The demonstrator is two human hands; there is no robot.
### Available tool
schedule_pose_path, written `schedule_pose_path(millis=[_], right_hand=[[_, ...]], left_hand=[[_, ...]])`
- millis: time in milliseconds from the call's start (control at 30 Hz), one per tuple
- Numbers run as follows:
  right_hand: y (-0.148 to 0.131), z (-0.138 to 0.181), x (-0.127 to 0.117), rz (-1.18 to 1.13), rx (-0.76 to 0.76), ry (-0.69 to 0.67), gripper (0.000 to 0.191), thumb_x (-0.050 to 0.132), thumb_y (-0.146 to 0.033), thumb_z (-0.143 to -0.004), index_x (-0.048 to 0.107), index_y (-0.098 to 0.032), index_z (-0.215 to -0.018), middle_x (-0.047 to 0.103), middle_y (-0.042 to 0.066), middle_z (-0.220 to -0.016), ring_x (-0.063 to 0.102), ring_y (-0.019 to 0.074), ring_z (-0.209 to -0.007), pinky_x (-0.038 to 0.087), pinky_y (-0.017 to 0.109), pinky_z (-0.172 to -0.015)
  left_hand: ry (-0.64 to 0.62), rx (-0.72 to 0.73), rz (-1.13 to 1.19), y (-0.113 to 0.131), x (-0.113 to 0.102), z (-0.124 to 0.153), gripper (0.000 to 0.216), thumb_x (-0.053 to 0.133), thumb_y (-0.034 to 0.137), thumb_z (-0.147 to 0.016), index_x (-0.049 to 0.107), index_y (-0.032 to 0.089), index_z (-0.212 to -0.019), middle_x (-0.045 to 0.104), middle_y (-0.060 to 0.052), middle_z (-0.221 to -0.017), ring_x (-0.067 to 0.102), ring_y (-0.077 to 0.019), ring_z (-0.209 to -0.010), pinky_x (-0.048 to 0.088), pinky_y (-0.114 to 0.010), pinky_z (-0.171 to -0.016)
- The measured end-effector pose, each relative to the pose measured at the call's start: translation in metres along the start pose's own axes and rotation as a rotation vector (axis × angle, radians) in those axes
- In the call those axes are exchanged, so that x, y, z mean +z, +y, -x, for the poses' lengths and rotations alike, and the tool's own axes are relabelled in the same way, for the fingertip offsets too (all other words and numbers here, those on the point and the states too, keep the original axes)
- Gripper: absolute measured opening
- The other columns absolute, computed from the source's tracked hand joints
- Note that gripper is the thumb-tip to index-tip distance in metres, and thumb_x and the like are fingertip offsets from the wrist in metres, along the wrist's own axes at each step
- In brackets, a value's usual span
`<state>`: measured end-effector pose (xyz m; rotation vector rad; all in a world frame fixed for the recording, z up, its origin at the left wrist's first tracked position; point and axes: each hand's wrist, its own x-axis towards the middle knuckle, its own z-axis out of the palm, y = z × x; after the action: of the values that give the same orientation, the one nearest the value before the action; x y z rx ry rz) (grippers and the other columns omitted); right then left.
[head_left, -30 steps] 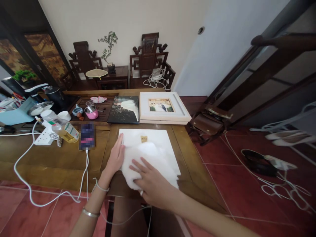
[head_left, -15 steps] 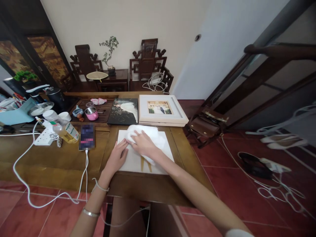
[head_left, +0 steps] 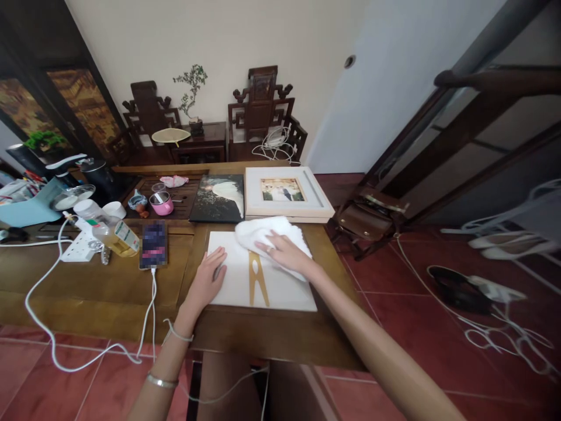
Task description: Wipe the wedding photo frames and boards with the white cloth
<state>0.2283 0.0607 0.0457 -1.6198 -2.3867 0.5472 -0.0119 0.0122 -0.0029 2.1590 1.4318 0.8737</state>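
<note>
A flat white panel (head_left: 232, 286) with a tan forked shape (head_left: 258, 283) on its face lies near the front edge of the wooden table. My left hand (head_left: 210, 278) rests flat on the panel's left edge, fingers stretched out and holding nothing. Under my right hand (head_left: 284, 254) is a bunched white towel (head_left: 267, 227), pressed onto the panel's upper right part. The right fingers are bent over the towel, which hides that corner of the panel.
Behind the panel lie a dark photo panel (head_left: 218, 202) and a pale framed photo (head_left: 287, 213). To the left are a phone (head_left: 153, 245) on a white cable, a bottle of yellow liquid (head_left: 118, 238), a power strip (head_left: 79, 248) and a pink cup (head_left: 162, 203). A brown bag (head_left: 368, 225) sits at right.
My right hand has slid the towel rightward across the panel, uncovering more of the tan forked shape. The left hand has stayed at the panel's left edge.
</note>
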Motion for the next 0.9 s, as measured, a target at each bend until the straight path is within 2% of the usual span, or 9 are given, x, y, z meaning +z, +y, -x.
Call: schedule_pose_path(millis=[100,167,300,400,467,567,667,800,900], right_hand=[[0.026,0.028,-0.001,-0.045,0.091,0.072,0.040,0.033,-0.041,-0.092,0.059,-0.018,-0.113,0.054,0.009,-0.131,0.031,0.0286,-0.134,0.030,0.044,-0.107],[0.031,0.050,0.002,-0.052,0.003,0.103,0.030,0.037,-0.032,-0.090,0.063,-0.018,-0.097,0.055,0.011,-0.130,0.030,0.0276,-0.135,0.022,0.047,-0.111],[0.013,0.107,0.009,-0.006,-0.228,0.087,0.016,0.045,-0.013,-0.077,0.059,-0.019,-0.071,0.044,0.013,-0.139,0.025,0.0291,-0.137,0.015,0.055,-0.113],[-0.005,0.144,0.009,0.012,-0.361,-0.013,0.016,0.048,-0.008,-0.073,0.056,-0.020,-0.065,0.047,0.010,-0.138,0.027,0.0285,-0.136,0.013,0.056,-0.113],[-0.010,0.154,0.006,0.014,-0.429,-0.058,0.017,0.049,-0.010,-0.076,0.056,-0.020,-0.065,0.050,0.009,-0.135,0.031,0.0275,-0.134,0.012,0.055,-0.114],[-0.004,0.141,0.001,0.013,-0.410,-0.035,0.022,0.049,-0.014,-0.081,0.056,-0.020,-0.061,0.055,0.012,-0.130,0.037,0.0284,-0.131,0.018,0.053,-0.113],[0.012,0.098,-0.001,0.008,-0.353,0.042,0.028,0.048,-0.023,-0.086,0.057,-0.019,-0.060,0.058,0.015,-0.125,0.040,0.0304,-0.128,0.020,0.054,-0.112],[0.031,0.032,-0.001,0.043,-0.359,0.110,0.032,0.047,-0.035,-0.089,0.058,-0.018,-0.065,0.050,0.012,-0.135,0.031,0.0317,-0.134,0.018,0.060,-0.109],[0.036,0.005,0.000,0.099,-0.334,0.116,0.027,0.044,-0.030,-0.090,0.061,-0.016,-0.074,0.043,0.013,-0.140,0.024,0.0328,-0.136,0.018,0.064,-0.106]], left_hand=[[0.006,0.006,0.002,0.000,0.000,0.000,0.037,0.043,0.024,-0.089,0.055,0.017,-0.123,0.051,-0.011,-0.135,0.041,-0.0210,-0.131,0.021,-0.048,-0.114],[0.009,0.006,0.004,0.001,-0.001,0.001,0.037,0.043,0.024,-0.089,0.055,0.018,-0.123,0.051,-0.011,-0.135,0.040,-0.0208,-0.131,0.021,-0.048,-0.114],[0.012,0.001,0.006,0.001,-0.001,0.001,0.036,0.043,0.024,-0.089,0.055,0.019,-0.123,0.051,-0.010,-0.135,0.040,-0.0210,-0.131,0.022,-0.049,-0.113],[0.013,0.004,0.003,0.001,-0.001,0.001,0.036,0.043,0.024,-0.089,0.055,0.018,-0.123,0.051,-0.010,-0.135,0.040,-0.0213,-0.131,0.022,-0.049,-0.113],[0.012,0.009,0.001,0.000,0.000,0.002,0.037,0.043,0.024,-0.089,0.055,0.018,-0.123,0.051,-0.011,-0.135,0.040,-0.0213,-0.131,0.022,-0.049,-0.113],[0.017,0.022,0.000,-0.001,0.000,0.002,0.036,0.043,0.024,-0.089,0.055,0.019,-0.123,0.051,-0.010,-0.135,0.040,-0.0212,-0.131,0.023,-0.049,-0.113],[0.022,0.018,0.003,-0.001,0.000,0.002,0.036,0.044,0.025,-0.089,0.055,0.019,-0.123,0.051,-0.010,-0.135,0.041,-0.0213,-0.131,0.023,-0.049,-0.113],[0.009,0.015,0.002,-0.001,-0.001,0.001,0.036,0.044,0.025,-0.089,0.055,0.019,-0.123,0.051,-0.010,-0.135,0.041,-0.0215,-0.131,0.022,-0.049,-0.113],[0.009,0.012,0.003,-0.002,-0.002,0.001,0.036,0.044,0.025,-0.089,0.055,0.020,-0.123,0.051,-0.009,-0.135,0.041,-0.0215,-0.131,0.022,-0.050,-0.113]])
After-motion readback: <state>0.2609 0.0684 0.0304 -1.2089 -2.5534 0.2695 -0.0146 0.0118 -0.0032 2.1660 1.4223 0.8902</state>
